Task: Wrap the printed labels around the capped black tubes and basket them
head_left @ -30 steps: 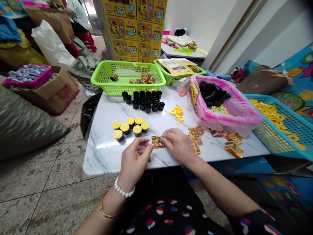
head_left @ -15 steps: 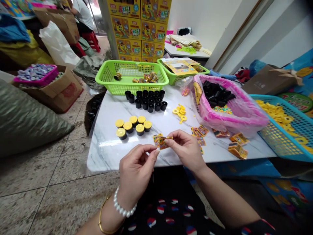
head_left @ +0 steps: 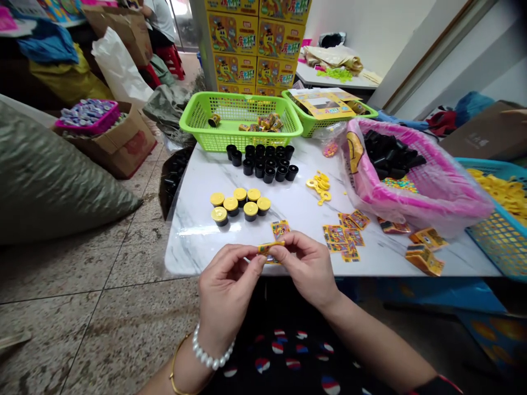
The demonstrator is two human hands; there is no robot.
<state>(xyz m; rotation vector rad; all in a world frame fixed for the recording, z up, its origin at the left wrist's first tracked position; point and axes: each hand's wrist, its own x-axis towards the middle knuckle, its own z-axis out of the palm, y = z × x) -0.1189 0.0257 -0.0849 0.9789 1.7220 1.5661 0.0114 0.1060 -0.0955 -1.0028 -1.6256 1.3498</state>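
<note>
My left hand [head_left: 227, 288] and my right hand [head_left: 305, 265] meet at the near edge of the marble table [head_left: 206, 241], both pinching one small colourful sticker [head_left: 269, 248] held edge-on between the fingertips. Another sticker [head_left: 280, 227] lies flat on the table just beyond them. More stickers [head_left: 345, 235] are spread to the right. A cluster of yellow-capped black cups [head_left: 241, 204] stands to the left beyond my hands, and open black cups [head_left: 265, 162] are grouped further back.
A green basket [head_left: 197, 118] with a few wrapped cups sits at the back, a second green basket [head_left: 333, 118] beside it. A pink-lined tub [head_left: 415, 200] of black cups and a blue basket [head_left: 494, 236] of yellow rings stand at right. Yellow rings [head_left: 320, 187] lie mid-table. Boxes and sacks crowd the floor at left.
Both hands lifted one sticker off the table and drew it toward me, turning it edge-on. A second sticker stayed on the table. The camera view shifted left.
</note>
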